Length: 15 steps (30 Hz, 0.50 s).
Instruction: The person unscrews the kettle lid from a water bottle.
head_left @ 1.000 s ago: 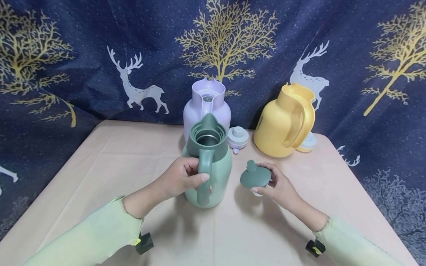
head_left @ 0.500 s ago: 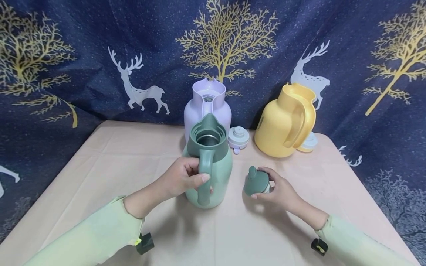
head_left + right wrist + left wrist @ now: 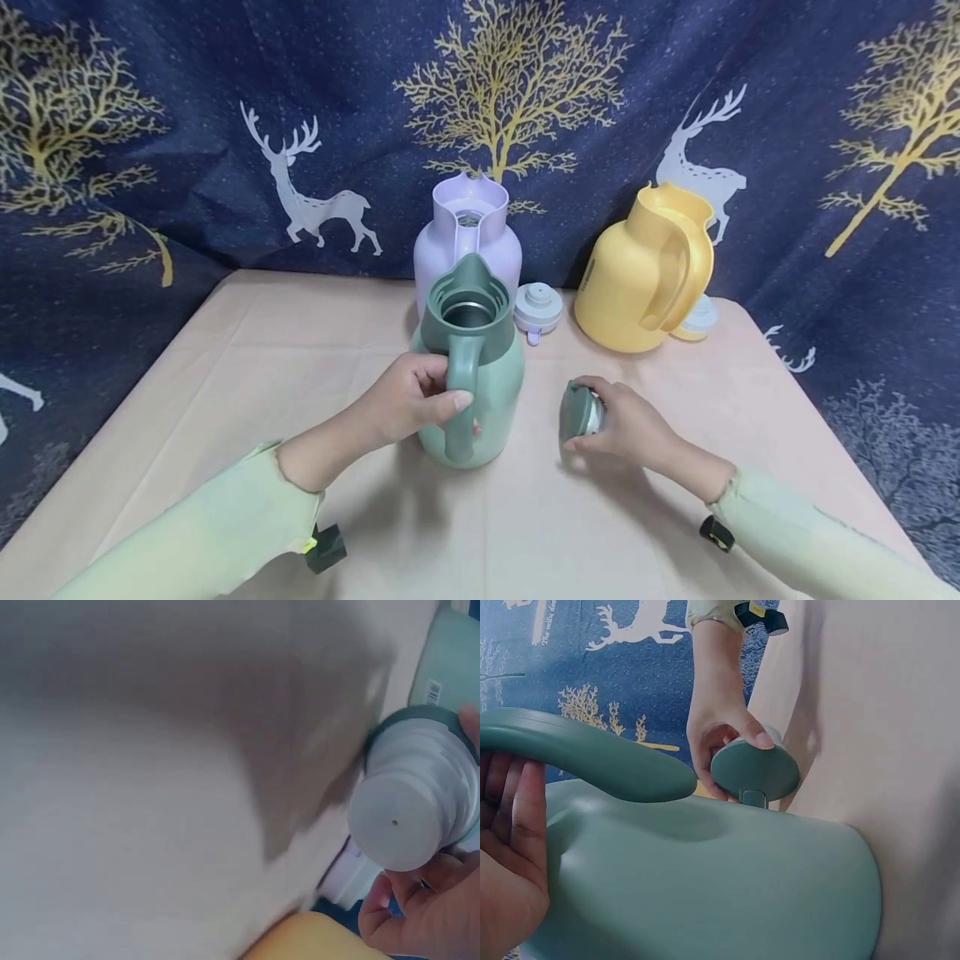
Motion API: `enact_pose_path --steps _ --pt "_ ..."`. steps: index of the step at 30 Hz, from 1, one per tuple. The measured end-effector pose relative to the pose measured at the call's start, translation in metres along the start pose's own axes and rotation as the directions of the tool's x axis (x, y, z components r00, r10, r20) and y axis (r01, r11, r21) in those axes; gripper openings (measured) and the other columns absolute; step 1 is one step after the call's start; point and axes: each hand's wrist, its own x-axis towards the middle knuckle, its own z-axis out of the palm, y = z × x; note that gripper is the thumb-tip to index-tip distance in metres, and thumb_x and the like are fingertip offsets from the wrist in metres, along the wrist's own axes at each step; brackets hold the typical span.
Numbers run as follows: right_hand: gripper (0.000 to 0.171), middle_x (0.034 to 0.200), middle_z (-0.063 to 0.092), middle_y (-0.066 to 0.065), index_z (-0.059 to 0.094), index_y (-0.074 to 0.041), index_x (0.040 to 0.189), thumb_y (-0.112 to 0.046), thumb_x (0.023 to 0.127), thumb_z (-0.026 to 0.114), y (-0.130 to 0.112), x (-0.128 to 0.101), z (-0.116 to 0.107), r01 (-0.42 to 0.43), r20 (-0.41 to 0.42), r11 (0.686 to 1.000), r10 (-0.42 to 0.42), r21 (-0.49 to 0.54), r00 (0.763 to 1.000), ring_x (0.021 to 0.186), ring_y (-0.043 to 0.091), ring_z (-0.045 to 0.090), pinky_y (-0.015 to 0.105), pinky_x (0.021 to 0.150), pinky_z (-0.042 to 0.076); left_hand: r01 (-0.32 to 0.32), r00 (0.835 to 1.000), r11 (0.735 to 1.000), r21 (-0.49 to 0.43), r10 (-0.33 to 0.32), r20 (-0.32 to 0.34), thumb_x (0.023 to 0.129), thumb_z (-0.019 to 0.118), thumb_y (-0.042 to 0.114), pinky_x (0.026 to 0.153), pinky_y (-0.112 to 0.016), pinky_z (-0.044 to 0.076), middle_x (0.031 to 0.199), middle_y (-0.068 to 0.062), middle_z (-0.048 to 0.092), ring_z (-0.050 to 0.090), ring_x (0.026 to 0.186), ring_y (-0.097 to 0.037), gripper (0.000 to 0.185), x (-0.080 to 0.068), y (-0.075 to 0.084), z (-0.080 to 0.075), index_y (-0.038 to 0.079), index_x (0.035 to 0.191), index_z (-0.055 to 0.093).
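Observation:
A green thermos jug (image 3: 498, 400) stands upright on the table, its dark green mouth uncovered. My left hand (image 3: 408, 400) grips the jug's handle (image 3: 462, 392), thumb across the near side. To the right of the jug, my right hand (image 3: 637, 425) pinches the rim of a dark green lid (image 3: 580, 410) tipped on its side. The lid's green top (image 3: 756, 771) faces the jug in the left wrist view. In the right wrist view its white stopper (image 3: 397, 821) points away from the jug.
Behind the green jug stands an uncovered lilac jug (image 3: 427, 258), with an upturned lid (image 3: 537, 308) beside it. A yellow jug (image 3: 618, 287) is at the back right, partly covering another lid (image 3: 699, 319). A dark patterned cloth (image 3: 360, 125) hangs behind the table.
My right hand has lowered the green lid and turned it from nearly flat onto its side. My left hand and the green jug have stayed put.

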Motion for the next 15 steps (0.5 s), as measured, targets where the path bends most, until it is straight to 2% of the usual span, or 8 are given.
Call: enact_pose_path --steps 3,6,11,15 --pt "0.088 0.092 0.070 0.008 0.059 -0.004 0.131 -0.040 0.059 0.092 -0.005 0.005 -0.001 0.024 0.018 0.996 -0.022 -0.081 1.000 0.079 0.017 0.056 0.029 0.067 0.047 0.006 1.000 1.000 0.005 -0.006 0.004 0.087 0.067 0.021 0.064 -0.028 0.058 0.080 -0.032 0.070 0.071 0.072 -0.005 0.039 -0.001 0.001 0.000 -0.018 0.088 0.058" --pt "0.091 0.093 0.072 0.007 0.060 -0.005 0.132 -0.045 0.057 0.092 -0.011 0.011 -0.001 0.077 0.035 0.987 -0.073 -0.140 0.997 0.078 0.017 0.056 0.029 0.065 0.047 0.013 1.000 1.000 0.011 -0.013 0.002 0.088 0.066 0.020 0.065 -0.027 0.057 0.080 -0.031 0.070 0.071 0.072 -0.006 0.038 -0.001 0.001 0.000 -0.017 0.089 0.058" --pt "0.092 0.098 0.072 0.007 0.058 -0.005 0.131 -0.046 0.057 0.092 -0.019 0.020 0.002 0.097 0.100 0.985 -0.083 -0.140 0.992 0.079 0.016 0.062 0.031 0.069 0.050 0.020 1.000 1.000 0.015 -0.020 -0.009 0.088 0.067 0.023 0.064 -0.028 0.058 0.080 -0.030 0.071 0.071 0.072 -0.006 0.040 -0.002 0.003 -0.001 -0.017 0.088 0.059" --pt "0.090 0.108 0.072 0.010 0.057 -0.003 0.130 -0.042 0.057 0.093 -0.025 0.025 0.005 0.127 0.145 0.984 -0.108 -0.128 0.983 0.091 0.021 0.067 0.038 0.080 0.055 0.005 1.000 1.000 0.012 -0.005 -0.006 0.087 0.067 0.023 0.064 -0.029 0.058 0.080 -0.032 0.070 0.071 0.071 -0.005 0.041 -0.001 0.001 -0.001 -0.017 0.088 0.059"
